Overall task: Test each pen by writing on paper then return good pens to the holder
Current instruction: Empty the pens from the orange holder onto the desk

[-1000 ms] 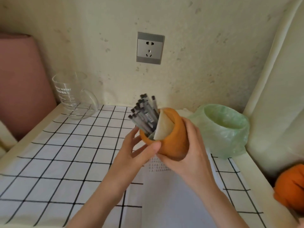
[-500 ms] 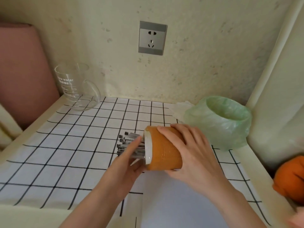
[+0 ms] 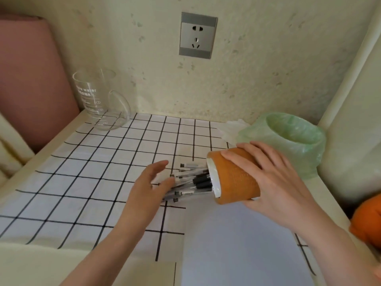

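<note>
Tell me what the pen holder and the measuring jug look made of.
Pen holder: likely ceramic, with a matte, slightly textured orange outside and a smooth white rim; plastic is possible. Measuring jug: clear glass or clear plastic, see-through with printed white markings and glossy highlights.

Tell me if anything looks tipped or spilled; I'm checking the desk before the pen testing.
The orange cylindrical pen holder lies tipped sideways in the right hand, mouth facing left. The clear-barrelled pens with black caps are sliding out onto the black-gridded white cloth against the open left hand.
</note>
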The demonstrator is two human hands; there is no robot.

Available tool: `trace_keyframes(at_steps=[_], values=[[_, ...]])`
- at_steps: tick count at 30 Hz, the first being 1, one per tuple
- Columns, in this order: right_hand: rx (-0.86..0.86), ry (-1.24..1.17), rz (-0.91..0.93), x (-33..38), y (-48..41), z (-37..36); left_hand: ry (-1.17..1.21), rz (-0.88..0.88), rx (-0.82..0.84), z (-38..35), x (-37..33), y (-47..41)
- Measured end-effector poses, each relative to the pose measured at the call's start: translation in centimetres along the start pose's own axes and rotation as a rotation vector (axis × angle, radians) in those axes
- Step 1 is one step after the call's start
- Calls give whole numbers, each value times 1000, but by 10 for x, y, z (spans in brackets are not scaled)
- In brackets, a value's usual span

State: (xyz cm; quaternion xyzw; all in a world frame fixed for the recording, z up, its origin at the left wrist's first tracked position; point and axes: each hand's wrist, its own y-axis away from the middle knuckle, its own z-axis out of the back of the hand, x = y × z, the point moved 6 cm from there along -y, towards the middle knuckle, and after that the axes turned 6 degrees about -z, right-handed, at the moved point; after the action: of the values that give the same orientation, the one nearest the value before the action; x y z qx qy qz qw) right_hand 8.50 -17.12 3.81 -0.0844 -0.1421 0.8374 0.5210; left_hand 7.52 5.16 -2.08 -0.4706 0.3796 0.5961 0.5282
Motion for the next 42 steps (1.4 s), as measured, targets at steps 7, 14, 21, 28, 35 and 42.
trace_keyframes(at_steps=[7, 14, 21, 28, 35, 42], values=[[8, -41, 47, 11, 1, -11, -738, -577, 328, -35, -11, 9], [23, -110, 0, -7, 3, -8, -1003, -726, 154, -37, -7, -2], [70, -96, -53, -22, 7, -10, -1035, -634, 153, -31, 8, -7], [49, -76, -96, -31, 8, -4, -916, -445, 357, -37, -1, 0], [44, -112, -97, -28, 7, -2, -695, -638, 200, -44, -13, 6], [34, -141, -138, -36, 9, 2, -733, -605, 113, -36, -10, 6]])
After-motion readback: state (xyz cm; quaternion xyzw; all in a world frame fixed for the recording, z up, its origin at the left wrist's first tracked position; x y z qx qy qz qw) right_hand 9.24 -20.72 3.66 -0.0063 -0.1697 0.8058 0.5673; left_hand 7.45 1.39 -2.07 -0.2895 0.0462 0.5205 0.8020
